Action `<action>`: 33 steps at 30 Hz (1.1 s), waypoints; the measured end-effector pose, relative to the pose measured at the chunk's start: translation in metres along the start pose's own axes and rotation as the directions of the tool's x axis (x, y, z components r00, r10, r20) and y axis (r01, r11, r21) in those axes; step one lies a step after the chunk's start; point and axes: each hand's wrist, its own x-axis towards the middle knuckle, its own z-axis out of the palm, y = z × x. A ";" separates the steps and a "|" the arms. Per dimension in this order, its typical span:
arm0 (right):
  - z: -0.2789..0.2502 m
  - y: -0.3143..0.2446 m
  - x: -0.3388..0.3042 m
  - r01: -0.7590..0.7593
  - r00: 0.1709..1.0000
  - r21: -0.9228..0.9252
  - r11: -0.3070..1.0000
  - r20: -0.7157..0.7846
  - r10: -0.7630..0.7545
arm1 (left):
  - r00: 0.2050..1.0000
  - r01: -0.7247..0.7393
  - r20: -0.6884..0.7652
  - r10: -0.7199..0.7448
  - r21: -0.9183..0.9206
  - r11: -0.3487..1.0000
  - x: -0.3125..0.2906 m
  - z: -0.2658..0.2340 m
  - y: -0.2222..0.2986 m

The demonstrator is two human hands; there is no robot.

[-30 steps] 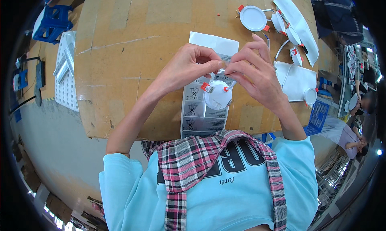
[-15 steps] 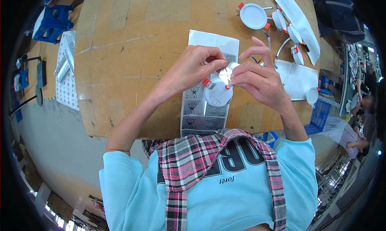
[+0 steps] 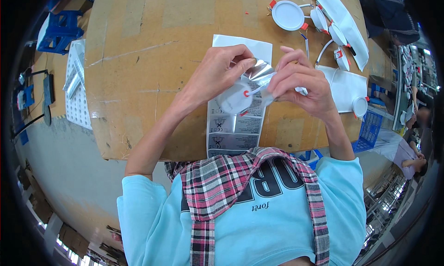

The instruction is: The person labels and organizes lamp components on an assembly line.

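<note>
The round white lamp [image 3: 231,100] is positioned between the forearms, over the printed silver label sheet [image 3: 236,141] on the table [image 3: 129,81]. Its flat disc is tilted, rear face toward the camera; whether it rests on the sheet cannot be told. The white cable [image 3: 258,90] leaves the red grommet [image 3: 246,93] and points away and to the right. The left hand [image 3: 223,74] holds the left end of a bright silver label [image 3: 260,71] in a narrow thumb-and-finger pinch. The right hand [image 3: 303,83] is closed on the white cable; whether its fingertips also pinch the silver label cannot be told. The label sheet's long axis runs from the near table edge straight away from the person.
</note>
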 end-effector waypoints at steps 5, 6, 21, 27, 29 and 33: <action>0.003 -0.003 0.002 -0.027 0.998 0.027 0.999 -0.061 0.028 | 0.990 0.129 0.097 -0.107 -0.266 0.955 -0.001 -0.005 -0.006; 0.003 -0.002 0.000 -0.041 0.999 0.031 0.999 -0.032 0.042 | 0.983 0.155 0.141 -0.116 -0.311 0.938 0.002 -0.007 -0.009; 0.008 -0.005 0.004 -0.223 0.975 -0.072 0.972 -0.028 0.222 | 0.949 0.239 0.310 -0.057 -0.588 0.773 0.024 -0.022 -0.032; 0.010 -0.005 0.004 -0.228 0.973 -0.046 0.972 -0.052 0.226 | 0.943 0.332 0.215 -0.254 -0.664 0.670 0.005 -0.008 -0.026; 0.012 -0.006 0.003 -0.220 0.975 -0.048 0.974 -0.048 0.218 | 0.953 0.282 0.210 -0.216 -0.370 0.885 0.003 -0.007 -0.020; 0.017 -0.006 0.001 -0.270 0.958 -0.008 0.963 -0.099 0.268 | 0.938 0.343 0.205 -0.280 -0.424 0.838 0.005 -0.007 -0.024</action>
